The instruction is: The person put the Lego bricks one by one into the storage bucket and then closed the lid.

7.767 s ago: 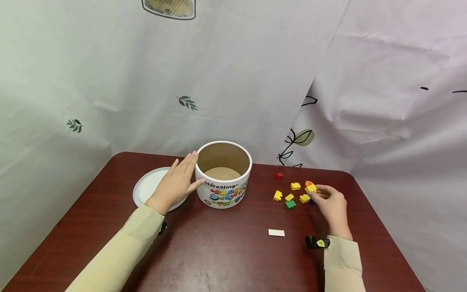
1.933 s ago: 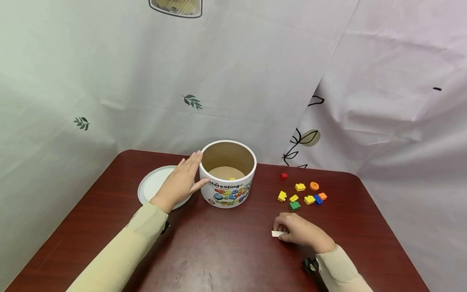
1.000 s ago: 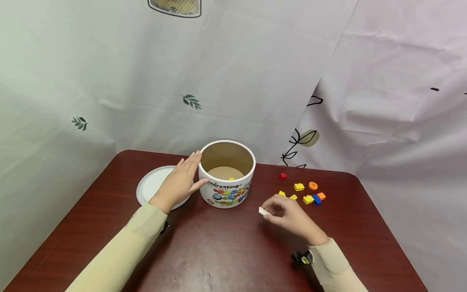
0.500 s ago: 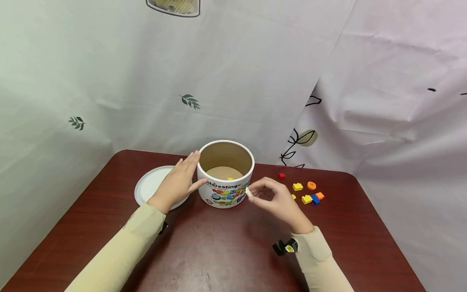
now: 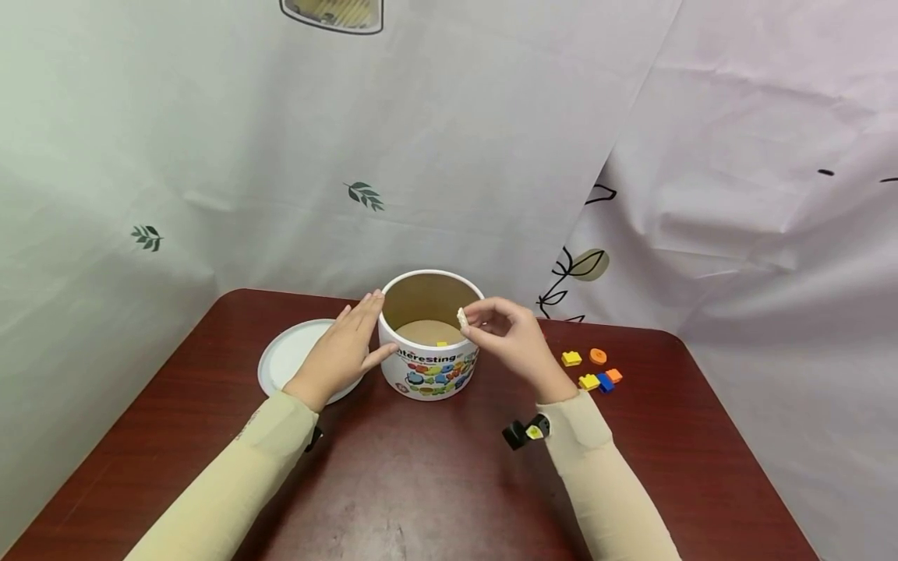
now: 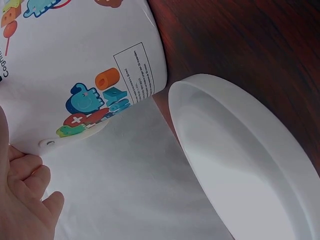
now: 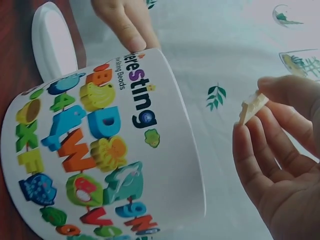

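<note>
My right hand [image 5: 515, 343] pinches a thin white toy brick [image 5: 462, 319] between thumb and fingertips, at the right rim of a round white bucket [image 5: 429, 378]. In the right wrist view, the off-white brick [image 7: 252, 106] is held tilted, beyond the bucket's rim. My left hand [image 5: 337, 347] rests against the bucket's left side with straight fingers. Printed toy pictures cover the bucket's outside, and its top is uncovered. On its floor lies a yellow brick [image 5: 441, 344], partly hidden by the near rim. The left wrist view shows the left hand [image 6: 25, 195] beside the bucket wall.
A white lid [image 5: 288, 358] lies left of the bucket, partly under the left forearm. On the right of the dark red table [image 5: 393, 483] are yellow bricks [image 5: 571, 358], an orange round piece [image 5: 598, 356], a blue brick [image 5: 606, 382] and an orange brick [image 5: 613, 375]. A curtain stands behind.
A yellow brick has gone from the right pile into the bucket. My right hand picked the white brick off the table and carried it left and up to the rim. The left hand stayed at the bucket.
</note>
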A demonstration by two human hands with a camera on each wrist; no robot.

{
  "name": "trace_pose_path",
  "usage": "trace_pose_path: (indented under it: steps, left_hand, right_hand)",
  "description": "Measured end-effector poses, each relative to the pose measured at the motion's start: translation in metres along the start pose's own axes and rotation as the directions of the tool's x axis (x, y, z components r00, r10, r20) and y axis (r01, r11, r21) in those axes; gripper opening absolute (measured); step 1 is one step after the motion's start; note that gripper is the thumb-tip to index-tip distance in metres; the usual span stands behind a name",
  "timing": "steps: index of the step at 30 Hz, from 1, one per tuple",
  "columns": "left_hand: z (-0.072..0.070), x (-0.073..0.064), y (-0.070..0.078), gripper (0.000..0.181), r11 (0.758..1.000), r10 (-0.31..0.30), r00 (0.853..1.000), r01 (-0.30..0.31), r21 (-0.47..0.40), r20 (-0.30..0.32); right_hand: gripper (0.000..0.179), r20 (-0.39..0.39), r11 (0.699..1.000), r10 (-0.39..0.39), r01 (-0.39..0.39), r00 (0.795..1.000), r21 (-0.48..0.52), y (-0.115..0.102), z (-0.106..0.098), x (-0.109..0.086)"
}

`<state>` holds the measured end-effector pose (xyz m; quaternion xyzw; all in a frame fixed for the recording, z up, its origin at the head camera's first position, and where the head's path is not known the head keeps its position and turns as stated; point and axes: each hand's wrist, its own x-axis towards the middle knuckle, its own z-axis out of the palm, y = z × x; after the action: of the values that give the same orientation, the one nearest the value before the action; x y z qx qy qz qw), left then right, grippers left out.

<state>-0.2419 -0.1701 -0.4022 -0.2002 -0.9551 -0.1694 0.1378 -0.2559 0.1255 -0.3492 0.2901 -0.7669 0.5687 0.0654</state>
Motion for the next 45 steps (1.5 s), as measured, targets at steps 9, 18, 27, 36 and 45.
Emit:
trace_pose_path:
  steps: [9, 18, 27, 36, 45]
  left_hand:
    - [0.001, 0.001, 0.000, 0.088, 1.000, 0.006, 1.000, -0.006, 0.007, -0.008]
    - [0.001, 0.000, 0.000, 0.089, 1.000, 0.014, 1.000, -0.014, -0.003, -0.019]
    - [0.001, -0.001, 0.000, 0.088, 1.000, 0.011, 1.000, -0.012, -0.015, -0.021]
    - [0.004, 0.001, 0.000, 0.088, 1.000, 0.019, 1.000, -0.019, -0.003, -0.024]
    - [0.004, 0.000, -0.003, 0.087, 1.000, 0.025, 0.999, -0.025, -0.002, -0.045]
  right_hand:
    - [0.018, 0.008, 0.996, 0.029, -0.028, 1.000, -0.084, 0.008, 0.011, 0.037]
    - [0.017, 0.049, 0.958, 0.126, -0.109, 0.991, -0.267, 0.020, 0.024, 0.066]
    - [0.016, 0.052, 0.869, 0.198, -0.151, 0.979, -0.471, 0.026, 0.039, 0.084]
    - [0.018, 0.007, 0.830, 0.207, -0.171, 0.978, -0.531, 0.027, 0.041, 0.086]
    - [0.013, -0.051, 0.898, 0.049, -0.066, 0.998, -0.436, 0.016, 0.027, 0.071]
